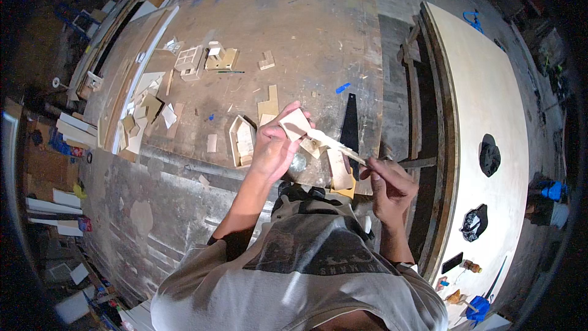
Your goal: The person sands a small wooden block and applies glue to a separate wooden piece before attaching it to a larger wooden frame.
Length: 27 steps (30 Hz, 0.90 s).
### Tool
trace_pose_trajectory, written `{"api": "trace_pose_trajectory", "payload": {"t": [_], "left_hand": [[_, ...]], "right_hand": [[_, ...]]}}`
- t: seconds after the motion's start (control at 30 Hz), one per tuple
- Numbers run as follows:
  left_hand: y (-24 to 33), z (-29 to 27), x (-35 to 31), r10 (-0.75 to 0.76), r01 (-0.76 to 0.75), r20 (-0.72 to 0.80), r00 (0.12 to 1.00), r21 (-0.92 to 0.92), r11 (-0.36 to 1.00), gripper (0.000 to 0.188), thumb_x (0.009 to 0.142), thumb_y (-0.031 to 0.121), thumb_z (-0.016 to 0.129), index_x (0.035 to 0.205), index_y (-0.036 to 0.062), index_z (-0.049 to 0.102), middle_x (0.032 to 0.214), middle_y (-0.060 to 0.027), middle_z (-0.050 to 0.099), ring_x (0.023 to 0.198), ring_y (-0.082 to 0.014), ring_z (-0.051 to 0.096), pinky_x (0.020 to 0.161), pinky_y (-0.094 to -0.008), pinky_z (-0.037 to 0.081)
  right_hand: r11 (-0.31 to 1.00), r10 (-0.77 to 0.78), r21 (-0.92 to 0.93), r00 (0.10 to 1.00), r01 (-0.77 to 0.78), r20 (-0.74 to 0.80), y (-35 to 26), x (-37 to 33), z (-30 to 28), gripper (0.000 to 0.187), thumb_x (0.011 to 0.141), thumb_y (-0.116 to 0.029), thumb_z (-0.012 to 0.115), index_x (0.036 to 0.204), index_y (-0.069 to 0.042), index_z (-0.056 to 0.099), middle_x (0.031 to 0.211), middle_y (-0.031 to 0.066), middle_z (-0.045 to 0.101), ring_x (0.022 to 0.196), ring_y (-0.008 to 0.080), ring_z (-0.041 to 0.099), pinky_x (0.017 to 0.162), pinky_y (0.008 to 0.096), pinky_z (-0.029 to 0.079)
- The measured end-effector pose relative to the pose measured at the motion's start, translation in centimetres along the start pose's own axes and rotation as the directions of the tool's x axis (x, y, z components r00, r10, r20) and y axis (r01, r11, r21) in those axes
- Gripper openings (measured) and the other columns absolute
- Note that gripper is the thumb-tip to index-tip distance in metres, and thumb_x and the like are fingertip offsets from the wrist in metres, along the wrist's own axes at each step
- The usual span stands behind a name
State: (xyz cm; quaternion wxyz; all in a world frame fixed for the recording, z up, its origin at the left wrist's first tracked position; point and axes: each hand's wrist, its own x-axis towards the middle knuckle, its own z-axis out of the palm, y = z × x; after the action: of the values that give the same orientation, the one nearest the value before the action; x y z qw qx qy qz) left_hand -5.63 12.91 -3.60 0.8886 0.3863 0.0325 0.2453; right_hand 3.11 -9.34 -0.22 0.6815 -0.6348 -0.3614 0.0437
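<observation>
The left hand (274,150) is positioned above the front part of the brown work surface (294,37), its fingers grasping a small pale wooden piece (295,122) with a flat face turned upward. The right hand (392,190) is located to the right and nearer the body; its thumb and fingers pinch the outer end of a narrow pale strip (335,143). The strip runs diagonally up and leftward toward the left hand; whether its far end contacts the wooden piece cannot be determined. Beneath the strip lies a black tapered saw blade (351,116), with a pale block with a rounded end (339,171) beside its lower portion. A clear round object (298,163) sits just right of the left wrist. Left of the left hand, a house-shaped wooden frame (245,138) rests on the work surface; an L-shaped tan board (268,104) lies beyond the hand. Farther back are a windowed wooden frame (188,60), a green stick (231,72) and a notched pale piece (267,61). At far right, a pale-topped bench (484,86) carries two dark rounded items (489,155) and a black rectangular object (452,262).
</observation>
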Motion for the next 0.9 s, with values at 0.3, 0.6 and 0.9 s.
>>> {"api": "trace_pose_trajectory", "payload": {"t": [0.3,0.6,0.9], "left_hand": [[-0.6,1.2,0.6,-0.037,0.037,-0.014,0.999,-0.019,0.999,0.072,0.081,0.053,0.062,0.135,0.0078,0.048,0.12,-0.0094,0.058,0.108,-0.0259,0.058,0.098,-0.04,0.047],[-1.4,1.5,0.6,-0.056,0.053,-0.036,0.998,-0.078,0.995,0.067,0.089,0.053,0.05,0.136,0.0051,0.044,0.122,-0.0109,0.057,0.107,-0.0245,0.057,0.096,-0.0386,0.047],[-2.2,2.5,0.5,-0.058,0.056,-0.006,0.998,-0.162,0.985,0.058,0.097,0.042,0.045,0.136,-0.0003,0.044,0.125,-0.0144,0.056,0.112,-0.0228,0.055,0.097,-0.0381,0.044]], "right_hand": [[0.996,0.085,0.014,0.996,-0.085,-0.002,0.3,0.5,1.6,0.025,0.086,0.006,0.061,0.109,-0.001,0.071,0.089,0.0138,0.071,0.075,0.0159,0.067,0.069,0.0251,0.052],[0.978,0.185,0.1,0.983,-0.184,-0.004,0.3,-0.1,0.6,0.02,0.088,0.002,0.061,0.107,0.003,0.07,0.086,0.0139,0.071,0.071,0.0141,0.065,0.065,0.0249,0.052],[0.995,0.02,-0.098,0.997,-0.027,-0.072,1.4,0.5,1.4,0.023,0.087,0.006,0.058,0.108,0.004,0.069,0.083,0.0133,0.07,0.07,0.014,0.064,0.064,0.0242,0.051]]}}
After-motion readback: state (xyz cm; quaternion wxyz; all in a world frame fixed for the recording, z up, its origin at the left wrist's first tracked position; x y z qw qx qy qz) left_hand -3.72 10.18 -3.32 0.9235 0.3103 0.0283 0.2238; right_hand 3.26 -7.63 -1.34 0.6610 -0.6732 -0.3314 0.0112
